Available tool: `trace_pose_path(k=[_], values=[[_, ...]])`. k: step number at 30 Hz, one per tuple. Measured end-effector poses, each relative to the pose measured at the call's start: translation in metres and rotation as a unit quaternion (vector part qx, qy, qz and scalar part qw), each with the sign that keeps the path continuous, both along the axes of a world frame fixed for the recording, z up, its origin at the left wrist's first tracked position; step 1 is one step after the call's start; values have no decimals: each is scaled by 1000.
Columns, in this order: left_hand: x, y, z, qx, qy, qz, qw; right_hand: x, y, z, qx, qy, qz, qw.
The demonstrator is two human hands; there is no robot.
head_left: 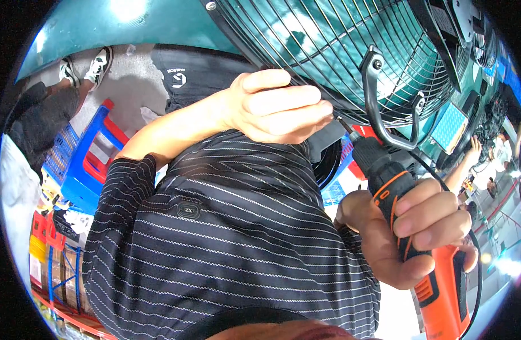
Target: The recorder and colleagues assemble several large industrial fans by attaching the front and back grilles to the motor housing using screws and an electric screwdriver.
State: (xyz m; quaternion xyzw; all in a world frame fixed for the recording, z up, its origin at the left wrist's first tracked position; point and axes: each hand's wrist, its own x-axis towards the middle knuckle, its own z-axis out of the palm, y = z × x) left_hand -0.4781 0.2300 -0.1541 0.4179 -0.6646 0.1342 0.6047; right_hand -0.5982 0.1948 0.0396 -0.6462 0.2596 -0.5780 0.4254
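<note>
1 orange-and-black power screwdriver (442, 294), low right: right hand (422, 218) wrapped firmly round its grip; likely rigid, moderately heavy, best held there. 1 left hand (277, 107), fingers curled near the bit (344, 122); cannot tell whether it pinches anything. 1 black wire fan guard (351, 56), beyond, over teal surface (130, 25); probably stiff, best taken by its curved bracket (371, 99).

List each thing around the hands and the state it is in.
Left hand: fingers curled, fingertips near the driver bit; whether they hold anything is unclear.
Right hand: wrapped around the power drill.
Power drill: held, bit fitted; running or not, unclear.
Wire fan guard: over the teal tabletop, contact unclear.
Curved black bracket: on the guard, screw heads showing at both ends.
</note>
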Motion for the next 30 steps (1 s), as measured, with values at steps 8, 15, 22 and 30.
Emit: trace_pose_path(k=[8, 15, 22, 30], values=[[-2, -2, -4, -44, 8, 27, 999, -7, -10, -2, 26, 16, 120, 992], [28, -1, 35, 4, -79, -9, 997, -63, -27, 25, 45, -74, 141, 986], [42, -45, 123, 158, -159, -167, 960, -184, -108, 24, 172, 58, -313, 932], [57, -108, 230, 146, -275, -158, 937, -199, -134, -74, 34, 631, -450, 631]])
